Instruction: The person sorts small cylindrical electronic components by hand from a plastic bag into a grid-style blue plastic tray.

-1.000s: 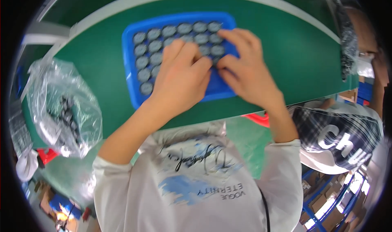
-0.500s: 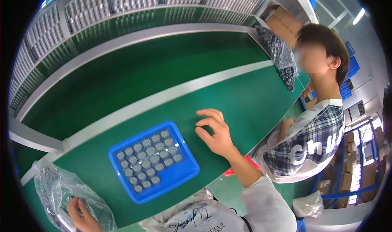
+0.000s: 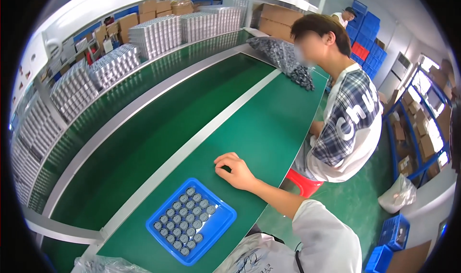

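Note:
My right hand (image 3: 234,171) is over the green bench, just beyond the tray's upper right edge. Its fingers are curled, thumb and fingertips close together round a small gap, and nothing shows in them. Below it lies a shallow blue tray (image 3: 213,229) holding several small round grey parts (image 3: 184,225) in rows, with bare tray bottom on the right side. A clear plastic bag (image 3: 108,265) shows partly at the lower left edge. My left hand is out of view.
A co-worker (image 3: 353,114) sits on a red stool (image 3: 303,183) at the bench's right. A bag of dark parts (image 3: 276,52) spills loose ones (image 3: 302,77) at the far end. Stacked silvery trays (image 3: 156,36) line the far shelf. A pale strip (image 3: 192,153) runs along the bench.
The view has swung up and to the right. My left hand, earlier by the plastic bag, has left the picture. The fingers of my right hand, spread before, have curled in.

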`<state>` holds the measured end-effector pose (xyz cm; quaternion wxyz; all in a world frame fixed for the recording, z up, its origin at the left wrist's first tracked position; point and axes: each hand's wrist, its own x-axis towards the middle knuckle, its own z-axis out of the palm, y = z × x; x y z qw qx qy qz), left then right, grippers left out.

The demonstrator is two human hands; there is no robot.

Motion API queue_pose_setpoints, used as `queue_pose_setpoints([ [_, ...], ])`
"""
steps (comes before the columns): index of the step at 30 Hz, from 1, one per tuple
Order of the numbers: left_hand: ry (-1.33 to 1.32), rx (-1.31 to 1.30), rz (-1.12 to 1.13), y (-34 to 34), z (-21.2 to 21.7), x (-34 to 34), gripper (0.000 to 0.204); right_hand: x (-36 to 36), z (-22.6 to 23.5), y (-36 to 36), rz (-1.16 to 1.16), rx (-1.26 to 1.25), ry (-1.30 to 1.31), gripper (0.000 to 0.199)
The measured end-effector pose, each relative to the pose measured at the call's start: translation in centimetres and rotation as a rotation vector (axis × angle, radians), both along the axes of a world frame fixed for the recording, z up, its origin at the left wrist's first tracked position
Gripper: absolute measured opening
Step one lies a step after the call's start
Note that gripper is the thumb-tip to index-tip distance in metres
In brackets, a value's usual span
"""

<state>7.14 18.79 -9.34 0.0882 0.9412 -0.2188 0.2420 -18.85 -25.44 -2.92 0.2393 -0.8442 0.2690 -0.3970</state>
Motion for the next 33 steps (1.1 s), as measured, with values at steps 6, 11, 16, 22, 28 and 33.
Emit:
queue_pose_setpoints([
  [6,0.113,-0.133,-0.085,-0.1,2.3,-0.4,0.043,0.4,-1.2,-0.8,0.035,-0.087,-0.133,0.007],
  [11,0.007,-0.03,-0.09,-0.1,3.6,1.0,0.036,1.1,-0.7,-1.4,0.045,-0.038,-0.126,0.009],
  [16,-0.121,0.057,-0.024,-1.0,6.5,0.3,0.032,1.5,0.6,-2.2,0.048,0.052,-0.092,0.009],
  [22,-0.017,-0.039,-0.115,-2.0,11.4,-0.1,0.034,2.8,1.7,-4.3,0.057,0.072,-0.134,0.009],
  [28,0.036,-0.028,-0.071,-2.6,14.8,1.3,0.044,3.5,4.4,-5.6,0.023,0.127,-0.059,0.01],
  [33,-0.05,-0.067,-0.107,-4.7,15.5,2.9,0.04,4.2,5.0,-8.0,-0.001,0.123,-0.06,0.009],
])
